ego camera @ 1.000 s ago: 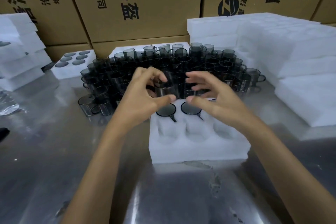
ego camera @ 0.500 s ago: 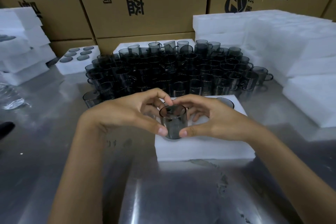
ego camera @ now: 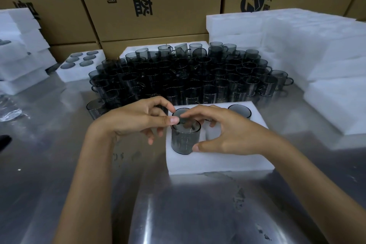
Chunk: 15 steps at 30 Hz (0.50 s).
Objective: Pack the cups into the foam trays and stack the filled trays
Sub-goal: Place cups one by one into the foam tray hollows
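A smoky grey glass cup (ego camera: 183, 140) stands partly sunk in the front-left hole of a white foam tray (ego camera: 217, 161) on the steel table. My left hand (ego camera: 138, 121) pinches its rim from the left with thumb and forefinger. My right hand (ego camera: 227, 134) curls round it, thumb on the lower side and fingers over the rim. Two more cups sit seated in the tray's back row, one at back left (ego camera: 179, 112) and one at back right (ego camera: 239, 110). A dense crowd of loose grey cups (ego camera: 188, 77) stands behind the tray.
Stacks of white foam trays (ego camera: 316, 61) rise at the right and more foam (ego camera: 19, 55) at the left. A filled tray (ego camera: 79, 65) lies at back left. Cardboard boxes (ego camera: 148, 2) wall the back. The steel table (ego camera: 178, 204) reaches toward me.
Both hands brought the cup from the loose pile down to the tray and lowered it into the front-left hole; the left hand shifted to the rim.
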Motion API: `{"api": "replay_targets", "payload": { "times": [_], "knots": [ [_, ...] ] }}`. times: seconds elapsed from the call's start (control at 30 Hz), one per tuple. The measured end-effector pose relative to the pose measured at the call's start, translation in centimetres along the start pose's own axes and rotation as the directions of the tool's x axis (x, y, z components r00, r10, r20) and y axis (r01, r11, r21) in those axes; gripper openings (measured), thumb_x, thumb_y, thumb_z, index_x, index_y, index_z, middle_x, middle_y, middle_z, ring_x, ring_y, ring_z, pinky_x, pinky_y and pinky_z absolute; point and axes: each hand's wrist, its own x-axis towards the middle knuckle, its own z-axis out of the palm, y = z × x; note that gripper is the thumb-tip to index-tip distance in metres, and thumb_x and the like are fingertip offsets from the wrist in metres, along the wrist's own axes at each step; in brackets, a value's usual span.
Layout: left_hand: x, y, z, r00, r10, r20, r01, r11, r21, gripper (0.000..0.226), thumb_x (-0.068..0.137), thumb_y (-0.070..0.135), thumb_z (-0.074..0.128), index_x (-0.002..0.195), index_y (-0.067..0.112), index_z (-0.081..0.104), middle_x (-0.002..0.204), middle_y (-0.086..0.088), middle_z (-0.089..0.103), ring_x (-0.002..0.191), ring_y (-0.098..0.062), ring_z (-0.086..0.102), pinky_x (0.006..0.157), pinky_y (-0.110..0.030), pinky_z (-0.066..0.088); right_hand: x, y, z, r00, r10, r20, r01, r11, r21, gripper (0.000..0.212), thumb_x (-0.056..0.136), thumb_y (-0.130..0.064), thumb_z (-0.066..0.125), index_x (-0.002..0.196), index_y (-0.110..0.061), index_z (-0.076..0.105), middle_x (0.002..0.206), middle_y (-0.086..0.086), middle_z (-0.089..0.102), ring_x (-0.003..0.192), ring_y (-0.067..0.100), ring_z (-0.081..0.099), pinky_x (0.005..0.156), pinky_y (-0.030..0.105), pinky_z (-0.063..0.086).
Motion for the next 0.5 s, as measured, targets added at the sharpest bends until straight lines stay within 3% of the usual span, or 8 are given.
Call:
{"api": "replay_targets", "payload": {
  "times": [0.17,0.3,0.4,0.5],
  "knots": [
    [0.2,-0.7,-0.4,0.999,-0.031,0.018,0.032,0.999,-0.019,0.062,0.067,0.037,0.088,0.117,0.017,0.059,0.09,-0.01,0.068,0.081,-0.024,0.069,0.063,-0.036,0.058,-0.1,0.3,0.4,0.999,0.052,-0.005,-0.052,0.991,-0.119,0.064,0.077,-0.036,0.081,0.133,-0.048,0.051,0.119,-0.023,0.055,0.121,-0.001,0.043,0.102,0.021,0.038],
    [0.4,-1.4,-0.6,0.994,-0.107,0.024,0.106,0.994,0.026,0.071,0.059,0.04,0.09,0.119,0.022,0.056,0.083,-0.003,0.069,0.078,-0.021,0.069,0.067,-0.037,0.058,-0.1,0.0,0.8,1.0,0.015,0.013,-0.012,0.97,-0.244,0.058,0.082,-0.062,0.062,0.136,-0.045,0.053,0.126,-0.03,0.05,0.127,0.001,0.033,0.111,0.032,0.03],
    [0.6,-1.5,-0.6,0.989,-0.143,0.041,0.143,0.99,0.011,0.078,0.058,0.04,0.091,0.123,0.023,0.052,0.082,-0.002,0.069,0.077,-0.021,0.069,0.066,-0.037,0.058,0.0,0.1,0.8,0.999,0.012,-0.04,-0.024,0.948,-0.318,0.048,0.085,-0.065,0.055,0.131,-0.053,0.056,0.133,-0.031,0.044,0.129,-0.001,0.026,0.113,0.037,0.022],
    [0.8,-1.6,-0.4,0.985,-0.16,0.072,0.159,0.987,0.012,0.08,0.062,0.034,0.092,0.127,0.025,0.045,0.082,-0.002,0.069,0.077,-0.02,0.068,0.067,-0.038,0.058,-0.1,0.4,0.6,0.999,0.039,0.013,-0.032,0.948,-0.316,0.046,0.083,-0.065,0.059,0.129,-0.059,0.054,0.142,-0.033,0.038,0.133,-0.004,0.021,0.114,0.036,0.015]
  ]
}}
